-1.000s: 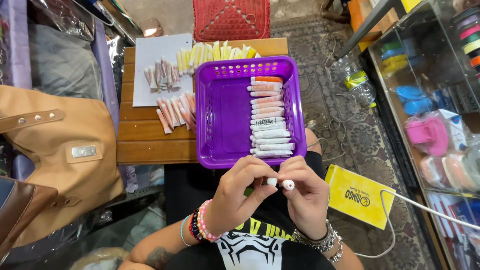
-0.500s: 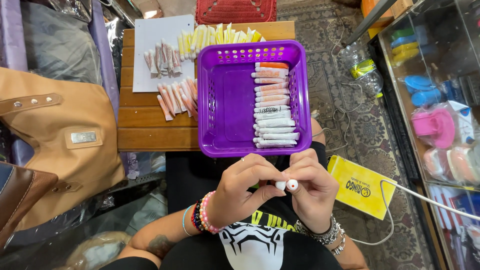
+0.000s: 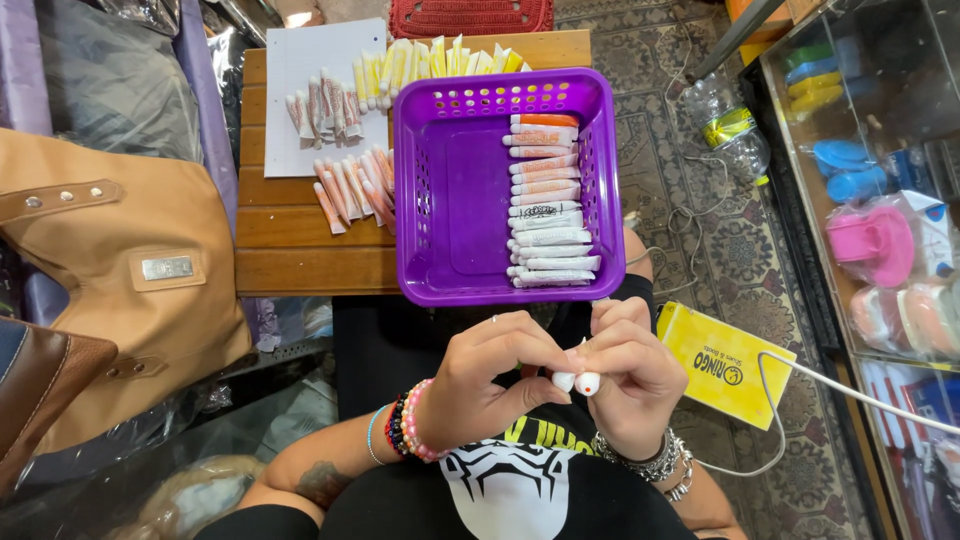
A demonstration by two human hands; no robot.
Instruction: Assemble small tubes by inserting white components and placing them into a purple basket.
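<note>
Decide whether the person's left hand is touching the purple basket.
Apart. The head view shows the left hand below the purple basket, with dark clothing visible between them.

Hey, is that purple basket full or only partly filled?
Partly filled. The purple basket holds one row of small tubes along one side; the rest of its floor is bare.

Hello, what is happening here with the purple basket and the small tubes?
A seated person holds two small white-capped tubes close to the body, pinched between the left hand and the right hand. In front, a purple basket rests on a wooden table and already holds a neat column of tubes along its right side. More loose tubes lie on the table beside the basket, some on a white sheet, with yellow ones behind it.
</note>
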